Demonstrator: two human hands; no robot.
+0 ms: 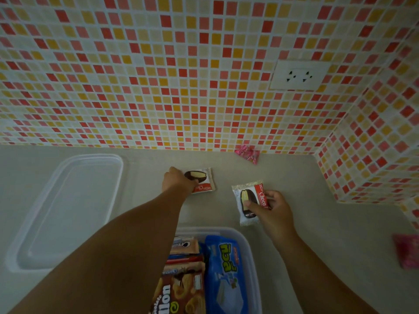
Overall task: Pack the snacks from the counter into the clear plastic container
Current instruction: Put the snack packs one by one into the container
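Observation:
The clear plastic container (250, 250) stands at the counter's near edge and holds several snack packs, among them a blue pack (227, 273) and a brown one (179, 291). My left hand (178, 181) reaches far across the counter and pinches the left side of a white choco pie packet (205, 180) lying flat. To the right, my right hand (271, 208) grips a second white choco pie packet (247, 200), thumb on its front, just beyond the container's far rim.
The container's clear lid (68, 209) lies flat on the grey counter at the left. A pink packet (248, 154) leans at the foot of the tiled wall, another pink packet (408, 250) lies at the right edge. A tiled corner juts in at the right.

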